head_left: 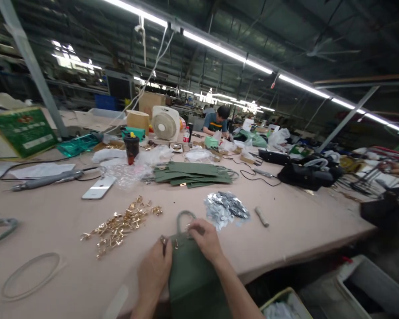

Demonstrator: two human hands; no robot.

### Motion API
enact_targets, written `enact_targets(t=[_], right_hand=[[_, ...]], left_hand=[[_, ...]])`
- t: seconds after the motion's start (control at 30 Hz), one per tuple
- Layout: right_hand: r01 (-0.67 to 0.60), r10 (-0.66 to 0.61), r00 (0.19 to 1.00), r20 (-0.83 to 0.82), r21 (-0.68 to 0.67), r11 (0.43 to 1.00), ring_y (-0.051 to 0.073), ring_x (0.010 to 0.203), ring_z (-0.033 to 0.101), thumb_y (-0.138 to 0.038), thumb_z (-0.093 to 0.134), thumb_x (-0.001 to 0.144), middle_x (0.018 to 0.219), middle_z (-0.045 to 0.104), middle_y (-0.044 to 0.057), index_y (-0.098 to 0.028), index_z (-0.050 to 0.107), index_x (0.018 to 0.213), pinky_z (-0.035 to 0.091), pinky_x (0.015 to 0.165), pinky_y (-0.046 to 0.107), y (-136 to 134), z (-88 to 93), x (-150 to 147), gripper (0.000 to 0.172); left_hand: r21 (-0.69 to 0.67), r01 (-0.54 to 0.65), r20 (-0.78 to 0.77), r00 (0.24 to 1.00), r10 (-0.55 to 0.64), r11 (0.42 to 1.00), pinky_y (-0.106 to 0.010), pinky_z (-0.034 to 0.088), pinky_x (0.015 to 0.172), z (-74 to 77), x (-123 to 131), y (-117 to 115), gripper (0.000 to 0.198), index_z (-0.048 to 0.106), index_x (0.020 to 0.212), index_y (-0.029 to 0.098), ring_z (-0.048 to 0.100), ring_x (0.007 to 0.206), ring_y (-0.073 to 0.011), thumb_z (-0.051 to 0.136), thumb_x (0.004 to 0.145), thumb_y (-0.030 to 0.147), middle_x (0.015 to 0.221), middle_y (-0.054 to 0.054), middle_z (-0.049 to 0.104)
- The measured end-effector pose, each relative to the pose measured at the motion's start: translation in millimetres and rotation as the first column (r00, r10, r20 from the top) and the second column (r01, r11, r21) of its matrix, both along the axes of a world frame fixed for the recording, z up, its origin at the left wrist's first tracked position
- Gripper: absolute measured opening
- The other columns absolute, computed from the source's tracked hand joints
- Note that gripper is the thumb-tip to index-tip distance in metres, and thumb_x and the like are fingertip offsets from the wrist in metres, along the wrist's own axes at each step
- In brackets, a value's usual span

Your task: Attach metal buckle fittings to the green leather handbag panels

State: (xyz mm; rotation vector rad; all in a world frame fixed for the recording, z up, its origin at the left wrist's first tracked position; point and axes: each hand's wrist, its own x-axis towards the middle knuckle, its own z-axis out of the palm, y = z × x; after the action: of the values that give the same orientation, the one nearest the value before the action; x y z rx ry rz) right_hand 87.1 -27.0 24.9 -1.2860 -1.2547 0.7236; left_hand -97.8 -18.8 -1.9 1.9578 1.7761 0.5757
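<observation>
A dark green bag panel (194, 277) lies at the table's near edge, with a looped green handle (185, 213) at its top. My left hand (154, 270) is closed at the panel's upper left corner, a small shiny piece showing at the fingertips, too small to name. My right hand (206, 239) pinches at the handle's right base; what sits between the fingertips is unclear. One small gold fitting (176, 243) stands on the panel between the hands. Gold metal fittings (126, 223) lie heaped to the left. Thin silver metal plates (226, 208) are piled beyond my right hand.
Stacked green strips (194, 173) lie farther back. A white phone (99, 188), a grey corded tool (49, 179), a ring (31, 275) and a short stick (261, 216) rest on the table. Bins (372, 283) stand below its right edge. Another person (216, 120) works at the far end.
</observation>
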Motion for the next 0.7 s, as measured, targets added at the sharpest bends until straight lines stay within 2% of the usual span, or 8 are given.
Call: enact_targets(t=[0.13,0.23,0.3,0.43,0.5,0.57,0.63,0.7], right_hand=[[0.074,-0.077,0.962,0.262,0.022,0.997,0.022,0.094,0.071,-0.025,0.07,0.089,0.097,0.078,0.005,-0.024,0.081,0.093,0.055,0.088,0.033,-41,-5.1,30,0.011],[0.181,-0.168,0.954,0.249,-0.027,0.983,0.021,0.089,0.072,-0.026,0.069,0.091,0.096,0.078,0.004,-0.024,0.079,0.102,0.056,0.084,0.032,-62,-16.0,44,0.015],[0.233,-0.211,0.955,0.21,-0.082,0.969,0.021,0.085,0.073,-0.026,0.071,0.09,0.097,0.079,0.004,-0.024,0.075,0.118,0.057,0.079,0.031,-73,-24.6,50,0.028],[0.227,-0.19,0.92,0.344,-0.068,0.972,0.022,0.089,0.071,-0.023,0.068,0.091,0.1,0.078,0.005,-0.025,0.078,0.114,0.055,0.082,0.033,-87,-32.3,56,0.024],[0.225,-0.197,0.876,0.441,-0.011,0.974,0.024,0.096,0.069,-0.022,0.065,0.093,0.099,0.077,0.006,-0.026,0.079,0.108,0.054,0.089,0.036,-90,-30.5,57,0.021],[0.224,-0.21,0.849,0.485,0.028,0.974,0.025,0.099,0.067,-0.023,0.063,0.095,0.099,0.077,0.007,-0.026,0.08,0.106,0.052,0.093,0.038,-91,-27.1,57,0.02],[0.223,-0.209,0.865,0.456,0.023,0.974,0.025,0.098,0.067,-0.026,0.061,0.098,0.1,0.076,0.008,-0.026,0.08,0.103,0.053,0.091,0.037,-89,-24.6,56,0.019],[0.242,-0.224,0.91,0.349,-0.008,0.97,0.024,0.097,0.069,-0.032,0.062,0.097,0.102,0.074,0.009,-0.024,0.079,0.101,0.055,0.086,0.034,-84,-24.3,54,0.019]], left_hand=[[-0.002,-0.009,0.029,1.0,0.009,1.0,-0.035,0.047,0.076,3.3,0,-1,0.038,0.068,0.114,0.023,0.073,0.095,-0.0303,0.037,0.106,0.043,0.103,-0.011,0.078],[0.002,-0.036,0.138,0.99,0.035,0.999,-0.037,0.05,0.079,-0.4,1,1,0.035,0.067,0.116,0.026,0.072,0.096,-0.029,0.041,0.104,0.045,0.105,-0.007,0.076],[0.036,-0.084,0.245,0.967,0.073,0.996,-0.038,0.053,0.081,-3.5,2,4,0.033,0.063,0.123,0.026,0.071,0.094,-0.0267,0.048,0.101,0.045,0.113,-0.006,0.073],[0.363,-0.192,0.295,0.952,0.083,0.912,-0.049,0.051,0.105,0.6,8,10,0.061,0.044,0.148,0.015,0.059,0.127,-0.034,0.061,0.093,0.037,0.145,-0.018,0.054],[0.56,-0.07,0.156,0.988,-0.022,0.825,-0.054,0.039,0.118,9.6,13,13,0.057,0.046,0.149,0.016,0.043,0.144,-0.0356,0.058,0.094,0.024,0.153,-0.019,0.048],[0.624,0.199,-0.054,0.976,-0.213,0.756,-0.052,0.035,0.122,20.6,22,17,0.046,0.06,0.138,0.023,0.043,0.145,-0.0316,0.052,0.094,0.01,0.149,-0.012,0.056],[0.544,0.454,-0.235,0.89,-0.392,0.706,-0.048,0.035,0.123,29.7,34,23,0.038,0.072,0.118,0.025,0.05,0.139,-0.0285,0.05,0.094,0.006,0.132,-0.008,0.068],[0.417,0.591,-0.338,0.806,-0.485,0.691,-0.048,0.033,0.124,33.7,49,29,0.025,0.076,0.105,0.022,0.053,0.136,-0.0298,0.055,0.094,0.012,0.119,-0.009,0.074]])
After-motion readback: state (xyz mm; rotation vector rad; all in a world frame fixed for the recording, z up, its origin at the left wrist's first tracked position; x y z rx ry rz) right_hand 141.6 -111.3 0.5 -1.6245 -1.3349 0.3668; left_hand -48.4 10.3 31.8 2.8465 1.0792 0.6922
